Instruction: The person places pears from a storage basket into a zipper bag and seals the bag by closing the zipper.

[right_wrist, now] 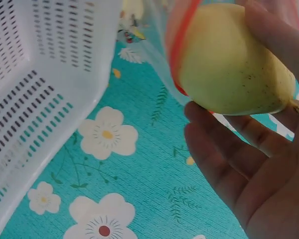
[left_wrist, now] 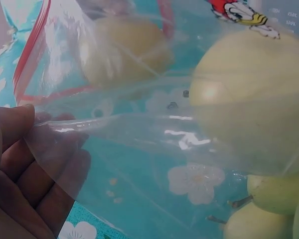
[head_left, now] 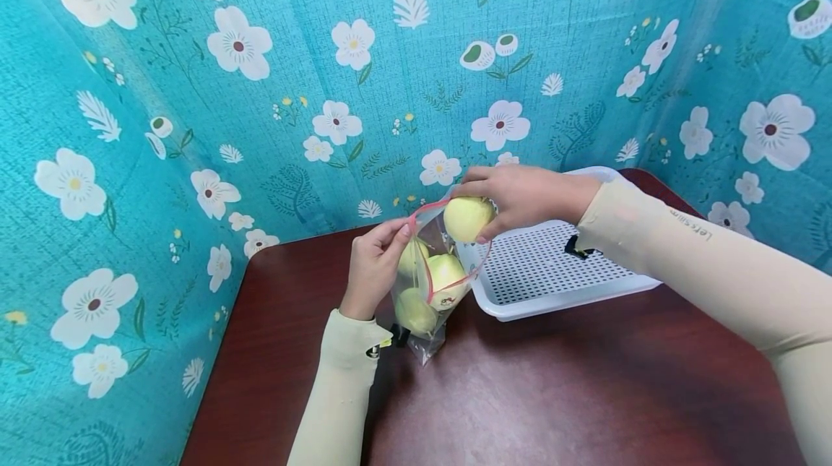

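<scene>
A clear plastic zip bag [head_left: 426, 347] with a red-edged mouth stands over the table, several yellow-green pears [head_left: 416, 313] inside it. My left hand [head_left: 372, 267] pinches the bag's edge between thumb and fingers, which the left wrist view shows close up, with the clear film [left_wrist: 114, 159] stretched out from the thumb. At the mouth of the bag, my right hand [head_left: 523, 195] grips one pear [head_left: 466, 220] from above. Seen from the right wrist, this pear [right_wrist: 229, 64] lies against the red edge, its stem toward the palm.
A white perforated plastic basket [head_left: 572, 304] sits just right of the bag, partly under my right forearm; its visible floor is bare. Beneath is a dark reddish-brown table [head_left: 520, 386]. Blue flowered cloth [head_left: 390, 76] hangs behind and along both sides.
</scene>
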Demonstrator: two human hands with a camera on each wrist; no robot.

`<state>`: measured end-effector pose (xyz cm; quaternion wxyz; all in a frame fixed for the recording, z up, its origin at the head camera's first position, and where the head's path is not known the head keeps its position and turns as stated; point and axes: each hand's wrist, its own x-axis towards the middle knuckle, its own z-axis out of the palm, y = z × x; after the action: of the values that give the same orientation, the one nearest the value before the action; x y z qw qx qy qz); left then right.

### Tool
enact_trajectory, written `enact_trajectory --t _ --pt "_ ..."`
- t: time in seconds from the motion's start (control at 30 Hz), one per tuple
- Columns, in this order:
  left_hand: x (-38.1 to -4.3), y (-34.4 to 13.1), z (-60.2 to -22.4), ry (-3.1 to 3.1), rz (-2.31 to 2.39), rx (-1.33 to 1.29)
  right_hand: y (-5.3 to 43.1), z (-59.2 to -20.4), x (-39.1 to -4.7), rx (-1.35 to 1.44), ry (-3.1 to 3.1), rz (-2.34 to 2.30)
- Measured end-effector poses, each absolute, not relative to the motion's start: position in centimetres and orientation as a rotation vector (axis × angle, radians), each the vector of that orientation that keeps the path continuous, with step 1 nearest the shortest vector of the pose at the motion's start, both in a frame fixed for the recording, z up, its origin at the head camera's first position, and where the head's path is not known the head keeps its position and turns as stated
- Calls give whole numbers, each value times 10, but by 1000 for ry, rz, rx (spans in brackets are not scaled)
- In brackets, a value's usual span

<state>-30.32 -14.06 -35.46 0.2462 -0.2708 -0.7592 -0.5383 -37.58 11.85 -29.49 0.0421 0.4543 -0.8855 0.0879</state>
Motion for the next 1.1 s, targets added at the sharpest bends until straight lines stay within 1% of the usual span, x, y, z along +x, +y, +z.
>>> enact_trajectory --t 0.27,0.43,0.67,0.9,1.1 --pt "-303 -139 -355 -2077 -1466 -730 116 -314 -382 1382 -2482 286" --pt "-303 -138 -355 -2094 -1456 -732 116 -323 -383 1406 -2467 291" --pt "-302 -138 -355 -2091 -1456 -721 120 -323 -387 1361 -2437 279" --pt "-302 -140 -354 -2075 -1428 -722 131 -323 -392 1211 -2677 266" --pt "-303 -142 -354 -2073 -1413 -734 136 -337 -396 1295 -2869 379"
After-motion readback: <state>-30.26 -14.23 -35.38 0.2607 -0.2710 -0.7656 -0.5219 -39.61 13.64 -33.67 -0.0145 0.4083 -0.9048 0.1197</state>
